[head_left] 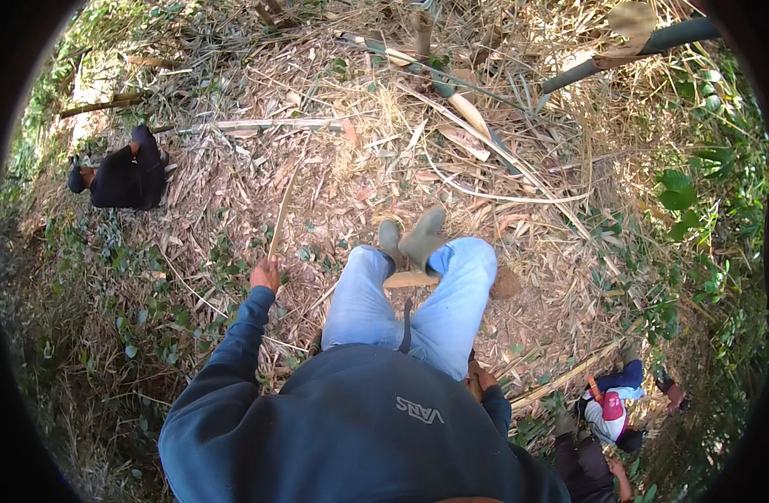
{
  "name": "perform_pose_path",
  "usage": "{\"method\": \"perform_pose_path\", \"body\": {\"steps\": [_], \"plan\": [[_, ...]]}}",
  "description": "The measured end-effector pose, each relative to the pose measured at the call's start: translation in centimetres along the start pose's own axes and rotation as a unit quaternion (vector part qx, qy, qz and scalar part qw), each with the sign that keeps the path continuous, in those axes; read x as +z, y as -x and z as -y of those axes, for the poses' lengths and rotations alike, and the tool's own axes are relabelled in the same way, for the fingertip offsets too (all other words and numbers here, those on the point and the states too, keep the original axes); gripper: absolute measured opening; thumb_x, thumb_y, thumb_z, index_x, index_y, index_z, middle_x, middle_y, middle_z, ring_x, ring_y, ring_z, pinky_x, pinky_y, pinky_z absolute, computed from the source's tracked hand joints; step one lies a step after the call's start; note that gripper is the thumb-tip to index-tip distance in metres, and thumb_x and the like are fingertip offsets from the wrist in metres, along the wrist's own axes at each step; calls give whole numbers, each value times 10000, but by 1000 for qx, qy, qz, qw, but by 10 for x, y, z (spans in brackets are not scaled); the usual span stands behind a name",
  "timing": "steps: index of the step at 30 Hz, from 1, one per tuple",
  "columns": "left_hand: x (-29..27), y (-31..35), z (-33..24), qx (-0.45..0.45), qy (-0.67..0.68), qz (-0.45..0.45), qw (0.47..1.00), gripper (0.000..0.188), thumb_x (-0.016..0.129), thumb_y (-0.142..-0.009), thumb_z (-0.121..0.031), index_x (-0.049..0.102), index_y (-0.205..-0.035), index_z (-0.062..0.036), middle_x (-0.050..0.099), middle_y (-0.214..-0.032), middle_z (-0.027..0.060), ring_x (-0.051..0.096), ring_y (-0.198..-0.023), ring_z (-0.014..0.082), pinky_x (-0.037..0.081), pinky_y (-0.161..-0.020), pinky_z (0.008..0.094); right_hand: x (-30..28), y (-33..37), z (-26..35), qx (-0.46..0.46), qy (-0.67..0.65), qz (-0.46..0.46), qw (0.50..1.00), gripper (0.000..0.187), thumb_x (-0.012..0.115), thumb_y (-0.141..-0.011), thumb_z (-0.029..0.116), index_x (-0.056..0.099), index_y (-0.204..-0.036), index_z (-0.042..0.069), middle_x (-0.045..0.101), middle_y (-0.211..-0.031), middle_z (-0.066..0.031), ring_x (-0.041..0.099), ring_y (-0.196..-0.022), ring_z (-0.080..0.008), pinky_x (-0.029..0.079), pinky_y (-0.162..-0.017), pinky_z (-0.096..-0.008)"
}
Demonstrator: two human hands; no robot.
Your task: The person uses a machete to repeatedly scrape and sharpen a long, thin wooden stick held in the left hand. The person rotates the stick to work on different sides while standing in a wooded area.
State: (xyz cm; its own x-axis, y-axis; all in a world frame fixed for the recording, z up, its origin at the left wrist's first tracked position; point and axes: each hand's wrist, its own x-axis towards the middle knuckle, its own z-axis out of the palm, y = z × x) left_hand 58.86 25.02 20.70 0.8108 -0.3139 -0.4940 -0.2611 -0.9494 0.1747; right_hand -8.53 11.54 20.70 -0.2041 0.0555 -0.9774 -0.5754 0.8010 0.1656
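My left hand (264, 274) is closed around the near end of a flat, pale bamboo strip (283, 214), which points away over the leaf litter. Close by my right hip, my right hand (484, 376) is partly hidden by my sweatshirt. Its fingers curl at a short tan piece that looks like a wooden handle; the rest of that piece is out of sight. Between my thighs shows a narrow dark strip (407, 325), perhaps a strap end. A pale bamboo or wood length (408, 279) lies beneath my bent knees, behind my boots (420, 239).
A dark-clothed person (129, 174) crouches at far left. Two people, one in a white and pink top (607, 415), are at lower right. Cut bamboo poles (640, 52) and a long split piece (271, 124) lie ahead. Green leaves (678, 191) border the right side.
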Motion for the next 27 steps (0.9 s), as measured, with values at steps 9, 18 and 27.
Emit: {"method": "perform_pose_path", "body": {"steps": [9,18,27], "plan": [[11,-109,-54,75,46,-88,992,552,470,-937,-501,642,-1024,16,643,-850,277,616,-822,463,486,-720,481,82,-97,122,-202,196,-1,960,742,455,-847,643,647,-1072,-38,623,-1092,-250,606,-1019,-330,445,-844,-431],[-37,-169,-97,-82,224,113,965,381,485,-943,-385,666,-1072,-75,452,-576,13,400,-414,119,335,-375,275,75,-7,258,-183,-54,-184,964,668,671,-714,450,598,-1152,-50,639,-1072,-268,610,-1040,-384,472,-891,-409],[-23,-343,-108,341,-248,159,893,453,415,-942,-439,690,-1093,-111,595,-644,107,586,-589,178,486,-530,338,115,30,276,-164,-188,-158,955,713,671,-713,552,627,-1105,-42,652,-1047,-237,642,-960,-354,482,-847,-399]]}}
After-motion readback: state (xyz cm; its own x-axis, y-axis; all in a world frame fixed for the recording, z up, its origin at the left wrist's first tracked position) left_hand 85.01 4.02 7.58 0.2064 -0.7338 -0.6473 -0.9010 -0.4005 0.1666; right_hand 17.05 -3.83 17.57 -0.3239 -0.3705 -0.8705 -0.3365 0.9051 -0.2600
